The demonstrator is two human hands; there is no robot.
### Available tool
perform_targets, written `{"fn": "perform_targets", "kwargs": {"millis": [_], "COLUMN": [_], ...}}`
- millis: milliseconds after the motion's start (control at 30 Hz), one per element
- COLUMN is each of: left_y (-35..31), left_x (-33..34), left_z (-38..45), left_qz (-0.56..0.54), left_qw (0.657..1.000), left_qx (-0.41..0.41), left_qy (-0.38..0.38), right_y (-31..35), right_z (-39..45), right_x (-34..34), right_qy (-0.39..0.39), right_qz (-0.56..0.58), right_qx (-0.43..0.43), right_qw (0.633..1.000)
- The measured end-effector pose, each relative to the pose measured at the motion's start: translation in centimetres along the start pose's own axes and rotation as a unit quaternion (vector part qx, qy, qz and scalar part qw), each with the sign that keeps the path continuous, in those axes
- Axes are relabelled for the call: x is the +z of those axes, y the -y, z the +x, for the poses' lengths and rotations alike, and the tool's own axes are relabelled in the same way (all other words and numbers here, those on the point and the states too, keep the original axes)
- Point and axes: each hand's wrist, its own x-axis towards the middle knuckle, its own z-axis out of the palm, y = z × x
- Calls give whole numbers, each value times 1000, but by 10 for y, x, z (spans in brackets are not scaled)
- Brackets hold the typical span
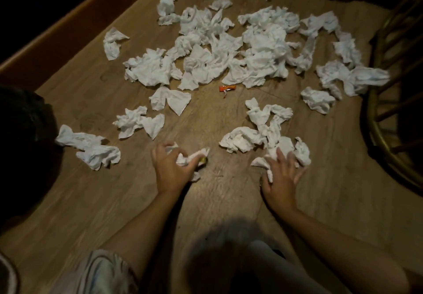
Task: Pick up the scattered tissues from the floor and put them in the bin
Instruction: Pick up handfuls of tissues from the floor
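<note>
Wood-grain flooring (96, 202) fills the dim view, edged at the upper left by a brown baseboard (57, 32) and at the right by the curved legs of a rattan chair (389, 119). White crumpled tissues (229, 48) lie scattered across the floor, thickest in a broad heap in the upper middle, with loose ones trailing toward the person. A small orange wrapper (227, 88) sits on bare floor just below the heap, apart from the nearest tissues.

At the left edge a dark rounded shape (20, 129) may be the bin, but it is too dark to tell, and nothing of its inside shows. A twisted tissue (88, 147) lies just beside it.

The left hand (171, 165) is curled around a wad of tissue (190, 157), fingers bent over it and pressing it to the floor; something small and yellowish peeks out at the fingertips, too blurred to identify. The right hand (281, 177) is spread flat, fingers splayed over the near end of a tissue cluster (263, 131), palm down on the paper. Both forearms reach forward from the bottom of the view, above a pale garment (100, 273) and a dark shadow on the floor.
</note>
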Motion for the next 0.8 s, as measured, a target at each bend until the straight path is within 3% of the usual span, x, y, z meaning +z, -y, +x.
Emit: {"fn": "perform_targets", "kwargs": {"millis": [133, 267, 400, 567, 700, 800], "left_y": [11, 7, -6, -44, -79, -97], "left_x": [18, 20, 20, 22, 37, 58], "left_z": [-22, -49, -50, -23, 12, 32], "left_qz": [17, -7, -51, -134, -186, -153], "left_qw": [995, 994, 997, 991, 982, 986], "left_qx": [19, 85, 44, 17, 34, 67], "left_qy": [95, 73, 47, -18, -2, 18], "right_y": [-2, 9, 16, 22, 11, -9], "right_z": [-6, -10, -6, 23, 46, 58], "right_x": [0, -2, -3, -33, -63, -72], "right_qy": [4, 30, 27, -62, -140, -179], "right_qz": [58, 109, 130, 157, 173, 167], "right_qx": [-51, -92, -98, -64, -50, 5], "right_qw": [997, 989, 986, 984, 974, 969]}}
